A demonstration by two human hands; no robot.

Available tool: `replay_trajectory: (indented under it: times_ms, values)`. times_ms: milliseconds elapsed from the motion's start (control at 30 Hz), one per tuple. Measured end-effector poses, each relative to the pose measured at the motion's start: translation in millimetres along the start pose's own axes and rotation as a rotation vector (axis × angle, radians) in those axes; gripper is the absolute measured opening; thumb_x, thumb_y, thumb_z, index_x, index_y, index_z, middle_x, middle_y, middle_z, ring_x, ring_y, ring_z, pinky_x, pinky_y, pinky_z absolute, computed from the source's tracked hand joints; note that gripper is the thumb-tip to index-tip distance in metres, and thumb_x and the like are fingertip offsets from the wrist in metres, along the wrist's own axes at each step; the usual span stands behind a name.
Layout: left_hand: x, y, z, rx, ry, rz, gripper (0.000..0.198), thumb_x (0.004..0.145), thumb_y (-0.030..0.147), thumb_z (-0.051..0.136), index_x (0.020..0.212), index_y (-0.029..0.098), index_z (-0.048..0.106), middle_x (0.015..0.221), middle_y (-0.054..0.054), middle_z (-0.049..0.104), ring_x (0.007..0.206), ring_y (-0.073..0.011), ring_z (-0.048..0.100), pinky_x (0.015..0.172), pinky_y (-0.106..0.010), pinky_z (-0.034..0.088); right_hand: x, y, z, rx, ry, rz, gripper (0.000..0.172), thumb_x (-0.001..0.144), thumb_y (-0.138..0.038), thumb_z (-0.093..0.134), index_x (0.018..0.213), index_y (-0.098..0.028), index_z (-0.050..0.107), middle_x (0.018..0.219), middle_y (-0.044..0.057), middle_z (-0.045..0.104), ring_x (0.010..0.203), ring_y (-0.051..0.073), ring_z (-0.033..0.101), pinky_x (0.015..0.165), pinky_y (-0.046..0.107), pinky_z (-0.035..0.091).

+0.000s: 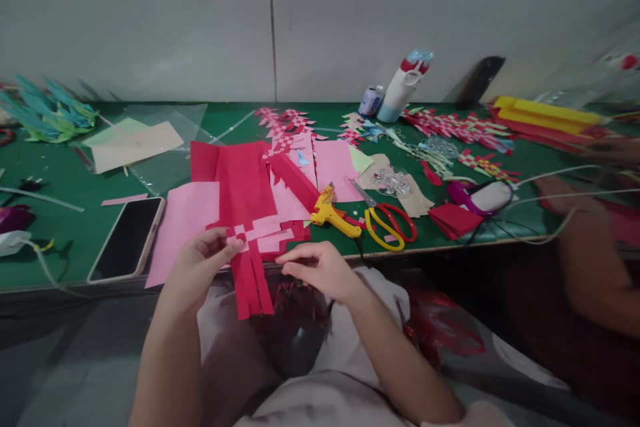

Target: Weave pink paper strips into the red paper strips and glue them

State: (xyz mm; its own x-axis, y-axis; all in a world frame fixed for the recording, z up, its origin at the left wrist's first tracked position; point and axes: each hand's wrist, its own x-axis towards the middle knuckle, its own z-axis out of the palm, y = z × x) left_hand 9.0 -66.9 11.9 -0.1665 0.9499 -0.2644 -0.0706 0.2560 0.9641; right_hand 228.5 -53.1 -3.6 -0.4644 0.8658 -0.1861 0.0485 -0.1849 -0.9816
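My left hand pinches a weave of red and pink paper strips at its crossing, over the table's front edge. Two red strips hang down from it, and pale pink strips point to the right. Just right of the weave is my right hand, thumb and forefinger stretched apart with no item visible between them. Red paper sheets and a pink sheet lie behind and beside my left hand. Beyond my right hand rest a yellow glue gun and scissors with red and yellow handles.
A phone lies at the left front. Woven paper chains, a white bottle and a can occupy the back. A white cable crosses the right side, where another person's arm reaches in.
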Motion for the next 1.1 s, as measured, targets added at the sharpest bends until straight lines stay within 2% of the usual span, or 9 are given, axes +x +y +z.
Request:
replay_trajectory:
  times_ms: [67,200,367,567,700,800,967,1033,1100]
  values:
    - [-7,1,5.0,0.009,-0.030,0.011,0.034,0.063,0.036,0.080,0.087,0.015,0.069,0.080,-0.004,0.071,0.075,-0.0139,0.064,0.067,-0.021,0.053,1,6,16,0.116,0.016,0.057,0.035,0.072,-0.042,0.070,0.090,-0.012,0.073,0.074,0.004,0.067,0.055,0.008,0.051,0.048,0.020,0.039]
    - [-20,-2,11.9,0.027,-0.059,0.019,0.030,0.065,0.035,0.079,0.086,0.017,0.068,0.079,-0.002,0.071,0.074,-0.0130,0.065,0.068,-0.021,0.052,0,14,38,0.384,0.064,0.058,0.038,0.065,-0.049,0.075,0.073,-0.012,0.068,0.061,-0.001,0.059,0.048,0.006,0.047,0.045,0.020,0.039]
    - [-31,-6,15.2,0.027,-0.040,0.034,0.030,0.064,0.035,0.080,0.085,0.017,0.068,0.076,-0.002,0.070,0.070,-0.0126,0.064,0.064,-0.020,0.052,-6,16,44,0.452,0.118,0.089,0.036,0.059,-0.045,0.080,0.068,-0.012,0.068,0.057,-0.002,0.059,0.047,0.006,0.047,0.041,0.018,0.036]
    - [-39,-12,11.6,-0.002,0.010,0.029,0.035,0.059,0.036,0.082,0.084,0.015,0.068,0.077,-0.003,0.070,0.070,-0.0140,0.064,0.063,-0.021,0.051,-16,26,26,0.426,0.247,0.122,0.031,0.060,-0.040,0.078,0.071,-0.012,0.070,0.061,0.003,0.063,0.046,0.006,0.046,0.037,0.017,0.029]
    - [-42,-17,6.6,0.002,0.047,0.008,0.037,0.056,0.037,0.083,0.082,0.015,0.068,0.073,-0.002,0.068,0.067,-0.0129,0.062,0.060,-0.020,0.049,-24,30,1,0.461,0.364,0.085,0.023,0.061,-0.034,0.073,0.061,-0.014,0.062,0.054,-0.002,0.054,0.043,0.004,0.039,0.038,0.017,0.024]
    - [-45,-20,4.3,-0.012,0.045,-0.016,0.037,0.055,0.037,0.083,0.080,0.015,0.068,0.074,-0.003,0.069,0.067,-0.0117,0.061,0.062,-0.019,0.049,-33,27,-22,0.479,0.465,-0.034,0.026,0.065,-0.030,0.066,0.054,-0.016,0.048,0.048,-0.006,0.039,0.040,0.003,0.027,0.038,0.017,0.017]
    - [-48,-24,-0.2,-0.032,0.011,-0.027,0.037,0.057,0.037,0.083,0.083,0.015,0.069,0.078,-0.004,0.070,0.071,-0.0128,0.063,0.066,-0.020,0.050,-46,17,-45,0.286,0.570,-0.236,0.045,0.078,-0.032,0.061,0.044,-0.017,0.037,0.042,-0.006,0.030,0.040,0.005,0.023,0.042,0.024,0.015]
    - [-48,-27,-2.0,-0.030,-0.008,-0.023,0.036,0.059,0.036,0.082,0.085,0.015,0.069,0.079,-0.005,0.070,0.072,-0.0130,0.063,0.066,-0.020,0.050,-49,16,-42,0.170,0.562,-0.279,0.053,0.083,-0.037,0.059,0.040,-0.018,0.033,0.040,-0.005,0.029,0.041,0.006,0.024,0.045,0.025,0.019]
    - [-47,-28,-3.0,-0.032,-0.017,-0.029,0.035,0.060,0.036,0.082,0.086,0.015,0.069,0.080,-0.005,0.070,0.071,-0.0129,0.063,0.065,-0.020,0.050,-51,19,-30,0.021,0.434,-0.250,0.056,0.085,-0.041,0.055,0.039,-0.018,0.034,0.040,-0.004,0.032,0.042,0.007,0.028,0.048,0.026,0.024]
